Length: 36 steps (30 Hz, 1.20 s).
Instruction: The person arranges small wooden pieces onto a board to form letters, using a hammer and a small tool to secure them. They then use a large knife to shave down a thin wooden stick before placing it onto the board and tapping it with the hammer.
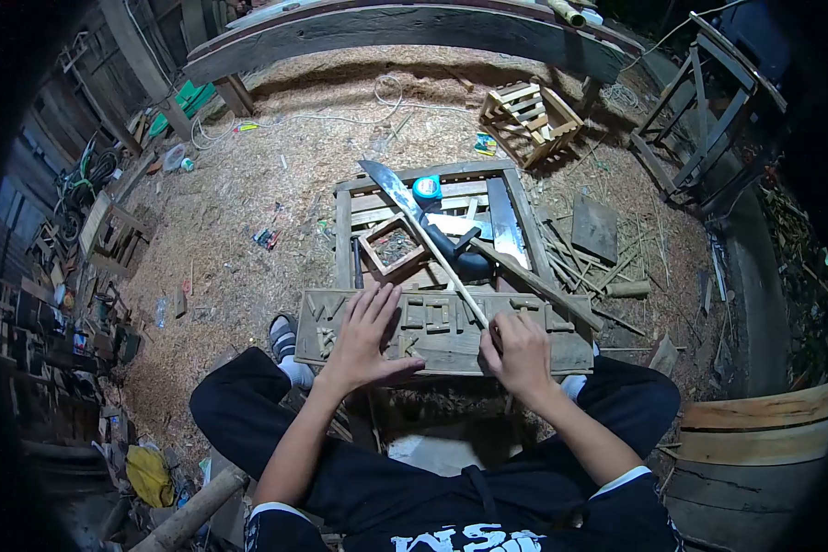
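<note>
My left hand [366, 340] lies with fingers spread on a narrow wooden board [460, 346] across my lap. Small wooden pieces [438, 316] are scattered over the board, several of them near that hand. My right hand [520, 354] rests on the board's right part with its fingers curled; what they hold, if anything, is hidden. Close to its thumb ends the long pale handle of a machete [391, 188], whose blade points away to the upper left. Beside the right hand, a wooden-handled tool [538, 285] slants across the board's far edge.
Beyond the board, a slatted wooden frame [343, 230] carries a blue tape measure [427, 189], a small square frame [373, 253] and a saw [503, 216]. A slatted crate [561, 120] stands farther off, below a long beam [405, 29]. Wood shavings cover the ground.
</note>
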{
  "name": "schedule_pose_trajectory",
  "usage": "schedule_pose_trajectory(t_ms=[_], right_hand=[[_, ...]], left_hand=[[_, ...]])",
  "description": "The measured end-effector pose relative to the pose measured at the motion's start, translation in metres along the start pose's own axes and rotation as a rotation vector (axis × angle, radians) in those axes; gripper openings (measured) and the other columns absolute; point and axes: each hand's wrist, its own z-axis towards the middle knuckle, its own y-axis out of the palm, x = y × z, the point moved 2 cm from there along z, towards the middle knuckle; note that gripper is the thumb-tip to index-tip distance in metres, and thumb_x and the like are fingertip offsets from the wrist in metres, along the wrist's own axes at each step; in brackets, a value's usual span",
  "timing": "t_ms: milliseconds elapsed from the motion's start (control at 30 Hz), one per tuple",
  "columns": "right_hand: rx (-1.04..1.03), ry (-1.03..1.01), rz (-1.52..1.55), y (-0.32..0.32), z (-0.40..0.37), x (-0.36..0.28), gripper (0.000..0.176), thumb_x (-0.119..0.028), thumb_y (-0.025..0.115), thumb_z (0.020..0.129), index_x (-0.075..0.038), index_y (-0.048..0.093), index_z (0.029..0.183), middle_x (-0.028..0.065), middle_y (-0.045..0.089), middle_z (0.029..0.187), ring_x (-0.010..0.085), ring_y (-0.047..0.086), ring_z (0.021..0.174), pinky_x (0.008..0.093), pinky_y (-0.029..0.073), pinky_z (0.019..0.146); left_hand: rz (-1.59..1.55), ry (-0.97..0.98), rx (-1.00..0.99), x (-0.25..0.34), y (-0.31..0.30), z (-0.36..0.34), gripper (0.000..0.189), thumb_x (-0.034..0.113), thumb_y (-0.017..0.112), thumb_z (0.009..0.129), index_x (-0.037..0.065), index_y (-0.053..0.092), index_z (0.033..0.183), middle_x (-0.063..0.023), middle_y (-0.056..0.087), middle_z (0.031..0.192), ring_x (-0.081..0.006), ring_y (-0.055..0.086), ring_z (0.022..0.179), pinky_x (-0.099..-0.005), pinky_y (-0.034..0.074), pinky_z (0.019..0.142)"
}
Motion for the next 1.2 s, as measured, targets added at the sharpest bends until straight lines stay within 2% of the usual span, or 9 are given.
schedule_pose_trajectory(t_ms=[267, 367, 467, 500, 533, 633, 800, 967, 1200], right_hand=[[-0.074, 0.046, 0.110, -0.001, -0.008, -0.012, 0.012, -0.013, 0.070, 0.090, -0.006, 0.060, 0.092, 0.0113, 0.063, 0.082, 0.0322, 0.061, 0.078, 0.0441, 0.046, 0.071], [-0.055, -0.038, 0.144, 0.001, -0.006, -0.009, 0.010, -0.012, 0.071, 0.090, -0.007, 0.063, 0.094, 0.0095, 0.064, 0.080, 0.0294, 0.061, 0.076, 0.0418, 0.045, 0.069], [-0.011, -0.117, 0.134, -0.006, -0.002, -0.009, 0.009, -0.013, 0.072, 0.092, -0.009, 0.064, 0.092, 0.0062, 0.065, 0.079, 0.0247, 0.063, 0.075, 0.0389, 0.043, 0.070], [-0.025, -0.137, 0.132, -0.011, 0.001, -0.010, 0.009, -0.015, 0.073, 0.092, -0.010, 0.065, 0.092, 0.0054, 0.065, 0.079, 0.0240, 0.062, 0.075, 0.0382, 0.043, 0.071], [-0.039, -0.158, 0.130, -0.014, 0.004, -0.010, 0.010, -0.017, 0.073, 0.092, -0.010, 0.065, 0.092, 0.0046, 0.065, 0.079, 0.0233, 0.062, 0.075, 0.0375, 0.043, 0.071], [-0.005, -0.168, 0.099, -0.020, 0.008, -0.006, 0.010, -0.019, 0.073, 0.092, -0.011, 0.066, 0.093, 0.0032, 0.065, 0.079, 0.0226, 0.063, 0.076, 0.0356, 0.043, 0.073], [0.011, -0.198, 0.036, -0.018, 0.005, -0.001, 0.014, -0.012, 0.075, 0.088, -0.009, 0.068, 0.099, 0.0058, 0.067, 0.083, 0.0251, 0.064, 0.079, 0.0375, 0.046, 0.077], [-0.048, -0.161, 0.060, -0.019, 0.007, 0.004, 0.022, -0.005, 0.075, 0.083, -0.007, 0.067, 0.103, 0.0081, 0.069, 0.090, 0.0280, 0.066, 0.085, 0.0417, 0.049, 0.082], [-0.021, -0.077, -0.025, -0.022, 0.039, 0.021, 0.033, -0.023, 0.068, 0.096, -0.005, 0.067, 0.124, 0.0166, 0.067, 0.120, 0.0336, 0.060, 0.117, 0.0448, 0.043, 0.102]], left_hand=[[0.006, 0.079, -0.003, 0.005, 0.001, 0.004, 0.105, 0.060, 0.082, 0.076, 0.005, 0.042, 0.156, -0.0194, 0.043, 0.158, -0.0357, 0.035, 0.150, -0.0512, 0.024, 0.124], [0.018, 0.075, 0.253, 0.017, 0.002, 0.008, 0.078, 0.043, 0.080, 0.086, 0.012, 0.051, 0.152, -0.0136, 0.044, 0.160, -0.0308, 0.037, 0.151, -0.0512, 0.024, 0.124], [0.194, 0.069, 0.210, 0.018, 0.002, 0.013, 0.064, 0.036, 0.075, 0.092, 0.015, 0.055, 0.148, -0.0128, 0.048, 0.157, -0.0282, 0.039, 0.150, -0.0507, 0.024, 0.124], [0.202, 0.076, 0.267, 0.022, 0.000, 0.017, 0.049, 0.028, 0.074, 0.092, 0.016, 0.064, 0.138, -0.0099, 0.064, 0.137, -0.0264, 0.055, 0.134, -0.0483, 0.032, 0.118], [0.203, 0.077, 0.268, 0.019, 0.001, 0.017, 0.049, 0.028, 0.074, 0.092, 0.016, 0.064, 0.138, -0.0099, 0.064, 0.137, -0.0264, 0.055, 0.134, -0.0483, 0.032, 0.118], [0.009, 0.179, 0.343, 0.014, 0.003, 0.022, 0.034, 0.014, 0.077, 0.082, 0.016, 0.073, 0.116, -0.0007, 0.068, 0.094, -0.0209, 0.066, 0.091, -0.0416, 0.045, 0.093], [0.025, 0.202, 0.302, 0.026, -0.003, 0.023, 0.034, 0.005, 0.077, 0.076, 0.014, 0.076, 0.109, -0.0041, 0.069, 0.090, -0.0249, 0.065, 0.083, -0.0425, 0.046, 0.082], [-0.040, 0.203, 0.295, 0.022, 0.001, 0.026, 0.027, 0.015, 0.078, 0.083, 0.016, 0.075, 0.110, -0.0036, 0.066, 0.089, -0.0246, 0.065, 0.084, -0.0398, 0.051, 0.073], [-0.094, 0.047, 0.155, 0.008, -0.006, 0.032, 0.027, 0.011, 0.080, 0.083, 0.009, 0.075, 0.110, -0.0092, 0.069, 0.089, -0.0300, 0.068, 0.073, -0.0403, 0.054, 0.064]])
